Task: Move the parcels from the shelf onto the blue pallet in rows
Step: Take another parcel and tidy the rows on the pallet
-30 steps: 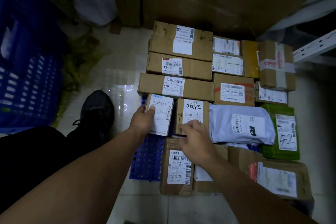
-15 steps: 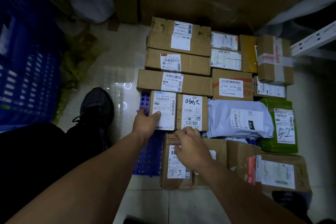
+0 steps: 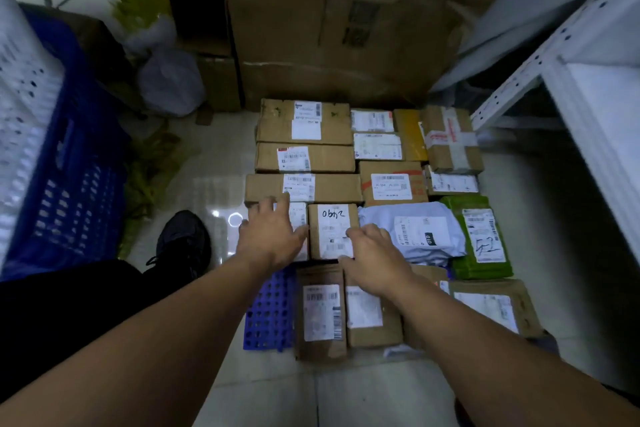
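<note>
Brown cardboard parcels lie in rows on the blue pallet (image 3: 268,317), whose bare grid shows only at the near left. My left hand (image 3: 270,236) rests flat with spread fingers on a small labelled box (image 3: 300,215) at the left end of a row, the index finger reaching the long box (image 3: 332,187) behind it. My right hand (image 3: 375,262) touches the near right corner of the neighbouring box marked in handwriting (image 3: 330,225), fingers spread. A grey poly bag (image 3: 415,232) and a green parcel (image 3: 481,239) continue that row to the right.
A white metal shelf (image 3: 519,87) stands at the right. Large cartons (image 3: 346,28) close off the back. Stacked blue crates (image 3: 76,184) stand at the left, with my black shoe (image 3: 183,243) on the tiled floor between them and the pallet.
My left hand slid from the small box's left edge onto its top. My right hand moved up and right onto the handwritten box. The view tilted upward.
</note>
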